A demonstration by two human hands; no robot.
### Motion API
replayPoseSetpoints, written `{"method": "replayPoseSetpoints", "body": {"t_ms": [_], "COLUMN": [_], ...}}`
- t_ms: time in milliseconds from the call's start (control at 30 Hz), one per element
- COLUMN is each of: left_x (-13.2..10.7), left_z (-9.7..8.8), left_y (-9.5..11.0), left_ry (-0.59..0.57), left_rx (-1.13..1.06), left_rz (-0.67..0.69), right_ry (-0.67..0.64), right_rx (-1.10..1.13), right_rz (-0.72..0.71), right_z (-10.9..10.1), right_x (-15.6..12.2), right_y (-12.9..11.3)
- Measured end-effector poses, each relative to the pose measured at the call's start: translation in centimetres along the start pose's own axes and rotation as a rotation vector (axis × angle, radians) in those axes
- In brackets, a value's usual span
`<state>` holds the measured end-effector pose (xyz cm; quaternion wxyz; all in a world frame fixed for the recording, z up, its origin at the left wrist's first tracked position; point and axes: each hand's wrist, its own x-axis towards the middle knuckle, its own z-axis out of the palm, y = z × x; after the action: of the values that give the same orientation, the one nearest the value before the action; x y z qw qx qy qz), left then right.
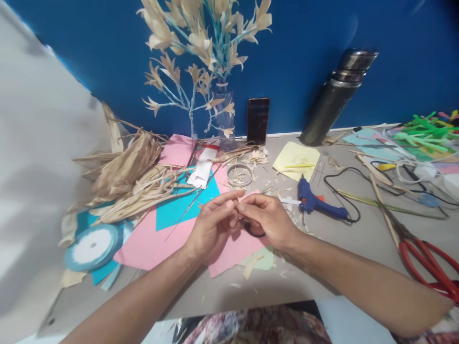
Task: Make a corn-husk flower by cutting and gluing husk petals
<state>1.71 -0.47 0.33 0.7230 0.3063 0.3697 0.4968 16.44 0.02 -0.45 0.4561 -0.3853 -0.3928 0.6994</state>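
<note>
My left hand [211, 222] and my right hand [268, 215] meet over the pink paper [190, 241], fingertips pinched together. A tiny pale bit shows between the fingertips, too small to name. Just under my right hand is a black ring-shaped handle [255, 231], like that of small scissors; whether the hand holds it or it lies on the paper I cannot tell. A roll of tape [240, 175] lies beyond my hands, with pale scraps inside its ring. Right of my right hand, a blue glue gun [317, 200] lies on its side.
Dried husks [125, 167] and a ribbon spool [93, 246] lie left. At the back stand husk flowers [201, 36] in a clear bottle [224, 114], a phone [257, 121] and a leaning flask [335, 100]. Red-handled scissors [426, 263] and green pipe cleaners [426, 131] are right.
</note>
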Motion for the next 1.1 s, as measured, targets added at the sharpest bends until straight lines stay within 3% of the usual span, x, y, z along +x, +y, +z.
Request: {"method": "replayPoseSetpoints", "body": {"t_ms": [200, 367, 600, 900, 1100], "left_x": [0.1, 0.2, 0.5, 0.5, 0.4], "left_z": [-0.1, -0.2, -0.7, -0.2, -0.4], "left_y": [-0.3, -0.2, 0.0, 0.6, 0.6], "left_ry": [0.061, 0.082, 0.08, 0.028, -0.01], "left_rx": [0.017, 0.015, 0.097, 0.017, 0.0], "left_rz": [-0.032, -0.047, -0.033, -0.086, -0.107], "right_ry": [-0.008, 0.066, 0.063, -0.111, -0.119], "right_rx": [-0.02, -0.165, -0.291, -0.425, -0.283], "right_rz": [-0.004, -0.041, -0.058, -0.129, -0.066], "right_z": [0.0, -0.5, -1.0, -0.6, -0.6], "right_x": [0.0, 0.2, 0.2, -0.3, -0.3], "right_y": [0.2, 0.8, 1.0, -0.2, -0.4]}}
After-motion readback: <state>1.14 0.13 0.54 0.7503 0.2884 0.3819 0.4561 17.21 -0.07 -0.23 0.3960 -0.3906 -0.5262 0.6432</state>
